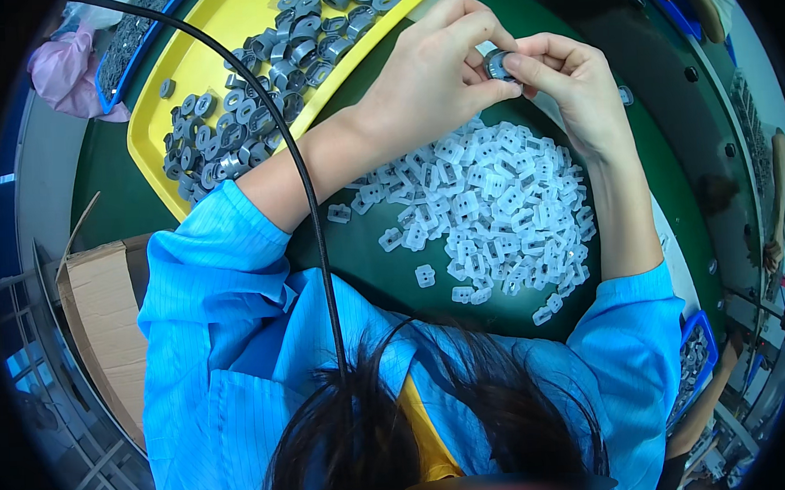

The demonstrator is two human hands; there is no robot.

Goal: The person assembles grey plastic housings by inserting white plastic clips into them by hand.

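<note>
At the far middle, my left hand (442, 68) and my right hand (578, 84) meet around a small dark grey plastic ring (496, 65). My right thumb presses on its near side, and my left fingers pinch it from the other side, so both hands are closed on it. Part of the ring is hidden by my fingers. Just below my hands spreads a pile of small translucent white plastic pieces (504, 196). Next to my left forearm lies a yellow tray (146, 124) with many grey rings (284, 61) in it.
The work surface is green (358, 255). A black cable (306, 179) runs across the view over my left forearm. A cardboard box (107, 319) stands at the left. Blue bins (707, 328) lie at the edges. Another person's arm (776, 202) shows at the far right.
</note>
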